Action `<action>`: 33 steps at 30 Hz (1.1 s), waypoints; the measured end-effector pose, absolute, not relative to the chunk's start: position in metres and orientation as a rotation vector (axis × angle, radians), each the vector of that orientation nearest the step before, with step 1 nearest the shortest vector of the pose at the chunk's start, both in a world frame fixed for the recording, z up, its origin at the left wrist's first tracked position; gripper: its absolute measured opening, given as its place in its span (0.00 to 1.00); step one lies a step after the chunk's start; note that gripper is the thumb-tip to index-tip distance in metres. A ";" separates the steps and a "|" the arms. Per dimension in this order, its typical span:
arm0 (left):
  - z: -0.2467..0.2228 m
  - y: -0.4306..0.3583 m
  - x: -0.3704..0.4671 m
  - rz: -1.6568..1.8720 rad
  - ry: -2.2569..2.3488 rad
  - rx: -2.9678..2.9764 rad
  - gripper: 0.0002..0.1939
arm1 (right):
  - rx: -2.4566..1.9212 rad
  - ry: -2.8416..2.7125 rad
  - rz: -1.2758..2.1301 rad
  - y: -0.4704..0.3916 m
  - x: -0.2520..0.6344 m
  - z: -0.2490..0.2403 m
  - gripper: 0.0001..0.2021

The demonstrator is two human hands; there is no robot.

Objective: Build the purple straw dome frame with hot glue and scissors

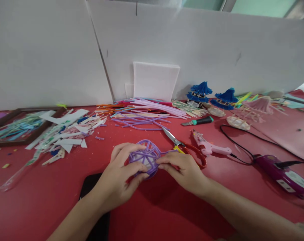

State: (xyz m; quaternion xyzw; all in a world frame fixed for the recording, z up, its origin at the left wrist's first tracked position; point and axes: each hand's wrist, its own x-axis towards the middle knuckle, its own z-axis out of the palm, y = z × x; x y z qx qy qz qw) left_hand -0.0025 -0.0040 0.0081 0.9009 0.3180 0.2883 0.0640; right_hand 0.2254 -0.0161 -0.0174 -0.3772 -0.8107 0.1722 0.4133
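Note:
A round cage of purple pipe cleaners (147, 154), with something whitish inside, is held just above the red table. My left hand (127, 164) is closed around its left side, fingers over the top and thumb at the front. At its right side, my right hand (179, 167) pinches a purple strand, whose free end (170, 151) sticks out to the right over the fingers. Red-handled scissors (194, 152) with open blades lie just beyond my right hand. A pink glue gun (213, 147) rests right of them.
Behind lie bundles of coloured pipe cleaners (152, 112) and a utility knife (197, 121). White scraps (69, 140) and a brown frame (28, 137) are at left. A black phone (99, 224) sits under my left forearm. A purple power strip (282, 174) and blue-roofed models (199, 93) stand at right.

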 end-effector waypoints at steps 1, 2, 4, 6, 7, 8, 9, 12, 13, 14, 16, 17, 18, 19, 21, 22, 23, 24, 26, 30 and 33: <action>0.007 -0.004 -0.002 0.874 0.969 2.703 0.06 | -0.927 -2.063 0.382 -0.016 0.226 -0.018 0.08; 0.007 -0.004 -0.002 0.879 0.978 2.685 0.06 | -0.897 -2.090 0.320 -0.015 0.227 -0.018 0.09; 0.005 -0.003 -0.003 0.879 0.997 2.655 0.06 | -0.832 -2.148 0.181 -0.014 0.230 -0.019 0.12; 0.004 -0.002 -0.003 0.867 1.006 2.637 0.06 | -0.781 -2.192 0.057 -0.013 0.232 -0.019 0.14; 0.004 -0.001 -0.003 0.863 1.011 2.631 0.06 | -0.766 -2.210 0.009 -0.013 0.233 -0.018 0.14; 0.003 -0.001 -0.003 0.861 1.016 2.626 0.06 | -0.756 -2.226 -0.028 -0.013 0.233 -0.018 0.15; 0.003 0.000 -0.003 0.862 1.022 2.622 0.06 | -0.748 -2.237 -0.056 -0.013 0.234 -0.017 0.15; 0.002 0.001 -0.003 0.878 1.032 2.624 0.07 | -0.757 -2.248 -0.093 -0.014 0.235 -0.015 0.16; 0.002 0.001 -0.003 0.887 1.031 2.629 0.07 | -0.765 -2.244 -0.097 -0.015 0.235 -0.014 0.16; 0.002 0.001 -0.003 0.892 1.027 2.635 0.07 | -0.769 -2.235 -0.098 -0.015 0.234 -0.015 0.16; 0.001 0.000 -0.003 0.901 1.026 2.643 0.07 | -0.772 -2.213 -0.085 -0.014 0.233 -0.015 0.16; 0.001 0.000 -0.003 0.906 1.027 2.647 0.07 | -0.769 -2.203 -0.074 -0.014 0.233 -0.016 0.15; 0.000 0.000 -0.003 0.910 1.029 2.652 0.07 | -0.767 -2.198 -0.061 -0.013 0.232 -0.017 0.15; 0.000 0.000 -0.003 0.917 1.031 2.657 0.07 | -0.767 -2.194 -0.053 -0.013 0.232 -0.018 0.14; 0.000 0.000 -0.002 0.937 1.029 2.671 0.08 | -0.772 -2.198 -0.059 -0.012 0.231 -0.019 0.14; 0.000 -0.001 -0.001 0.947 1.026 2.681 0.08 | -0.775 -2.198 -0.070 -0.011 0.230 -0.019 0.15; 0.000 -0.001 0.000 0.955 1.022 2.692 0.09 | -0.781 -2.197 -0.080 -0.012 0.230 -0.019 0.15; 0.001 -0.002 0.000 0.966 1.016 2.710 0.09 | -0.789 -2.196 -0.085 -0.012 0.229 -0.019 0.15; 0.002 -0.003 0.001 0.988 0.999 2.767 0.09 | -0.808 -2.193 -0.078 -0.013 0.228 -0.019 0.15; 0.008 -0.006 0.004 1.044 0.944 2.914 0.08 | -0.794 -2.198 -0.077 -0.014 0.227 -0.020 0.14; 0.010 -0.006 0.006 1.078 0.929 2.935 0.08 | -0.764 -2.206 -0.077 -0.015 0.228 -0.021 0.12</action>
